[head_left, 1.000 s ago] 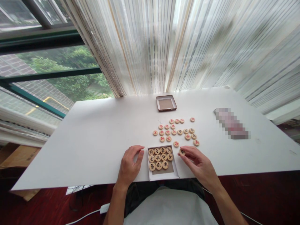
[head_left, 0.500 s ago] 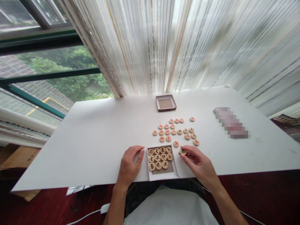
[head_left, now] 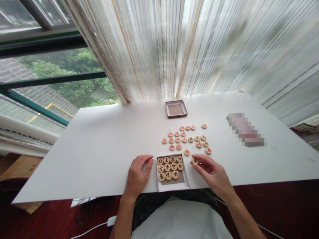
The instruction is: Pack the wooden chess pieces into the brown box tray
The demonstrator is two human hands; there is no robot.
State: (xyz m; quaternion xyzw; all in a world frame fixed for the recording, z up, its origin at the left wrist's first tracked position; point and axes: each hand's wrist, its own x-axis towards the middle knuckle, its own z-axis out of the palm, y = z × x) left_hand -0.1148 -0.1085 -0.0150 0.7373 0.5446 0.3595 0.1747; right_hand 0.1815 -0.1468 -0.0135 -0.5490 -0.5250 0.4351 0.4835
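Between the thumb and fingers of my right hand (head_left: pixel 211 172) is a round wooden Chinese chess piece (head_left: pixel 195 160) with a black character facing up. My left hand (head_left: pixel 139 172) rests on the table just left of a shallow white box (head_left: pixel 185 186), holding nothing, with thumb and fingers apart. Rows of black-marked chess pieces (head_left: pixel 167 168) lie face up in the box; its near right part shows a bare brown bottom. Beyond the box, loose chess pieces (head_left: pixel 177 140) are scattered, mostly red-marked and a few black-marked. One red-marked piece (head_left: pixel 187 152) lies near the box's far right corner.
A brown-rimmed box lid (head_left: pixel 176 115) lies open side up toward the back of the white table (head_left: pixel 104 139). At the right is a pixelated pinkish object (head_left: pixel 246 131). Striped curtains (head_left: pixel 159 49) hang behind the table, and a window is at the left.
The chess piece in my right hand has shifted very slightly, its face now showing more. My left hand and the pieces on the table have stayed in place.
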